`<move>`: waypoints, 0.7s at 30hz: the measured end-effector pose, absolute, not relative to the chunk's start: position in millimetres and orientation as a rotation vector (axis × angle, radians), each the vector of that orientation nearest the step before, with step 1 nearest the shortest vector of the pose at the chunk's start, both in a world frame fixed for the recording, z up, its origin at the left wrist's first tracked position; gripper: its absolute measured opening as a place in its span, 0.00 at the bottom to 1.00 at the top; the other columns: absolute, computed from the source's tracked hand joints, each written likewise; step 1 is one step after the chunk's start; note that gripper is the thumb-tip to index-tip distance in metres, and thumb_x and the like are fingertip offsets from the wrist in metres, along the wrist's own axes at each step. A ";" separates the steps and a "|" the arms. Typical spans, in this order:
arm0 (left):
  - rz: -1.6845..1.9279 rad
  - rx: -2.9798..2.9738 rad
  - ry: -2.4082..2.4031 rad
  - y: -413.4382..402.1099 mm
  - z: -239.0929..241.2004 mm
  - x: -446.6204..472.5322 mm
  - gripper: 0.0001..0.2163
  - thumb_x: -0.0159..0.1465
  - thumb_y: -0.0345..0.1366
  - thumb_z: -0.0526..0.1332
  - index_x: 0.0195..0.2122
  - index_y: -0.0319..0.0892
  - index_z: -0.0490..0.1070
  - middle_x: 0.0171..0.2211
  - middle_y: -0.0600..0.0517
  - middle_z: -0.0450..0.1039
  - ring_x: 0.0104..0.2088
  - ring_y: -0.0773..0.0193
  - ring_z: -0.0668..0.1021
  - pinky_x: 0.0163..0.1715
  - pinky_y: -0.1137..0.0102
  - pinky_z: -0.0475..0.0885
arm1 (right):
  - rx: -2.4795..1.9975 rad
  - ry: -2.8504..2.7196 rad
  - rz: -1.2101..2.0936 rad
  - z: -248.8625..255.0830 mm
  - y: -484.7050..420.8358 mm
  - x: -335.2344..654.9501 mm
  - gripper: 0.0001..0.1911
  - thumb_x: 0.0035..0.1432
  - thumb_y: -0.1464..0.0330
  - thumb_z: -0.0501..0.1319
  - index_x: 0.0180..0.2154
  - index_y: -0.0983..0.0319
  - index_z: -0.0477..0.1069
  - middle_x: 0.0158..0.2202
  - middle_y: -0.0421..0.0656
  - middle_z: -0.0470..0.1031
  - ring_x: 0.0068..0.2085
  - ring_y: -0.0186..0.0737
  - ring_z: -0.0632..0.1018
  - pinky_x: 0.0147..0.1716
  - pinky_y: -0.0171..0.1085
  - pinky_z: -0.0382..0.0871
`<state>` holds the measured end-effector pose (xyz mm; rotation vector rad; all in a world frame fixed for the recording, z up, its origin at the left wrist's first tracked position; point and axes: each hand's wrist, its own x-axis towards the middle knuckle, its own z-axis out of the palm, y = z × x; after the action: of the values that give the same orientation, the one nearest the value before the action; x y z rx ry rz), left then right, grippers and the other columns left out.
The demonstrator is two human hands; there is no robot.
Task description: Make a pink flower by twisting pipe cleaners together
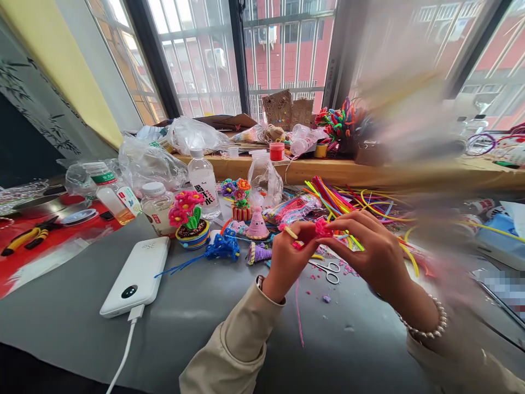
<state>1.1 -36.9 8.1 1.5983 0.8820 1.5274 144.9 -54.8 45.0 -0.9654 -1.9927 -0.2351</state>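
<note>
My left hand point(287, 258) and my right hand point(371, 254) meet above the table, both with fingers pinched. Between their fingertips is a small bright pink fuzzy piece point(323, 228), which looks like a pipe cleaner flower. A thin pink strand point(299, 317) hangs below my left hand. Something yellow and band-like point(290, 232) crosses a finger of that hand. Just behind the hands lie scissors point(328, 270) with silver handles, their blades partly hidden. A pink cone-shaped figure point(257, 225) and a purple knitted-looking cone point(259, 253) are left of them.
A white power bank point(137, 276) with a cable lies at left, near a blue fuzzy piece point(223, 246) and a potted pink flower craft point(191, 219). Bottles point(203, 183) stand behind. Colourful pipe cleaners point(332, 197) spread at the back. A blurred shape covers the right side.
</note>
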 end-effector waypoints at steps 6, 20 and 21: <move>1.565 1.640 0.929 -36.9 4.2 5.1 0.10 0.51 0.35 0.61 0.35 0.41 0.70 0.31 0.50 0.74 0.30 0.65 0.76 0.33 0.71 0.70 | -0.948 -1.998 -0.185 42.8 -53.8 144.4 0.05 0.51 0.69 0.58 0.33 0.62 0.70 0.30 0.43 0.71 0.34 0.38 0.71 0.34 0.38 0.66; 1.558 1.459 0.882 -39.5 -0.5 11.9 0.09 0.50 0.36 0.62 0.31 0.38 0.68 0.27 0.50 0.73 0.28 0.66 0.76 0.31 0.72 0.72 | -0.971 -1.972 -0.147 42.5 -54.4 141.6 0.03 0.50 0.69 0.59 0.29 0.61 0.71 0.28 0.42 0.71 0.33 0.37 0.70 0.33 0.37 0.65; 1.561 1.456 0.887 -39.4 -0.9 12.1 0.09 0.50 0.36 0.62 0.30 0.38 0.68 0.27 0.50 0.73 0.28 0.66 0.76 0.30 0.72 0.72 | -0.973 -1.968 -0.143 42.8 -54.6 141.2 0.03 0.50 0.69 0.59 0.29 0.61 0.71 0.28 0.42 0.71 0.32 0.37 0.70 0.33 0.37 0.65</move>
<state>12.1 -39.4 -0.9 1.4555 0.8867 1.5608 141.2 -54.6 42.8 -0.9730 -1.9682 -0.1429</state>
